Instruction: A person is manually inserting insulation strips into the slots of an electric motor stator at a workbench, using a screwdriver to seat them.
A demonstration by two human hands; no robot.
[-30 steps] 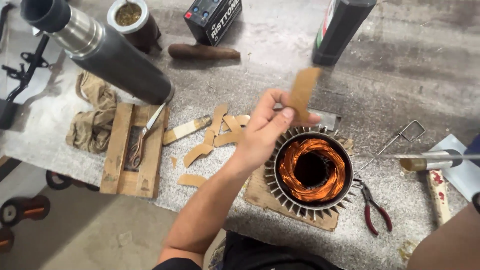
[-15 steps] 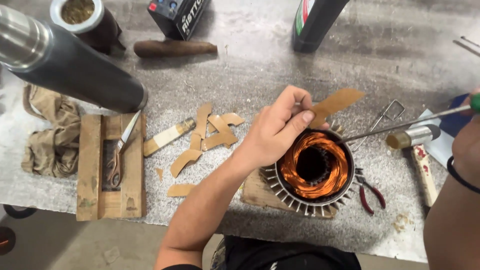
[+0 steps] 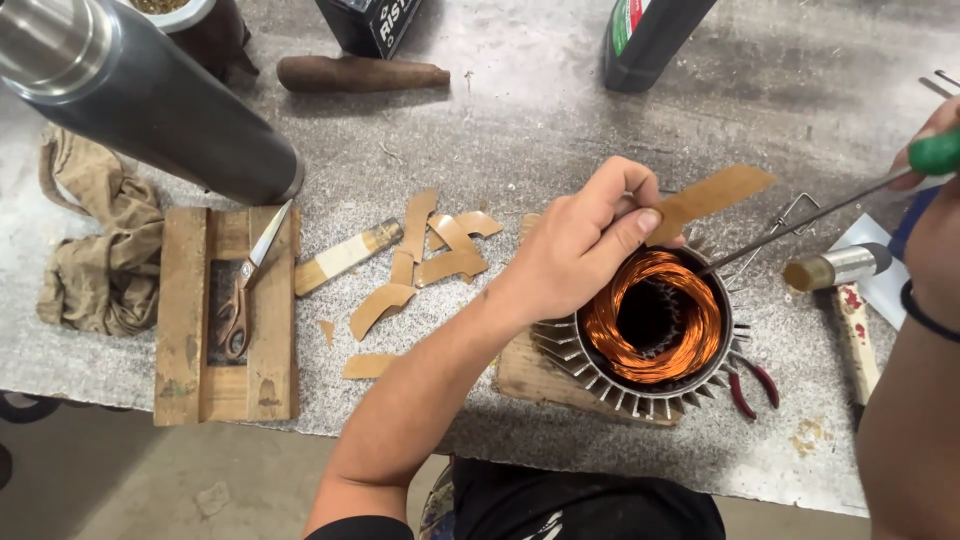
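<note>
- My left hand [image 3: 580,245] pinched a brown paper strip [image 3: 712,196] over the copper-wound stator [image 3: 650,320].
- My right hand [image 3: 930,150] gripped a green-handled tool [image 3: 800,222], tip at the stator's rim.

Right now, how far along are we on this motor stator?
Copper windings already fill the finned stator. In hand: the left hand pinches a brown paper strip over its rim, and the right hand pokes a green-handled rod inside. Left: several cut strips lie unused on the bench.
</note>
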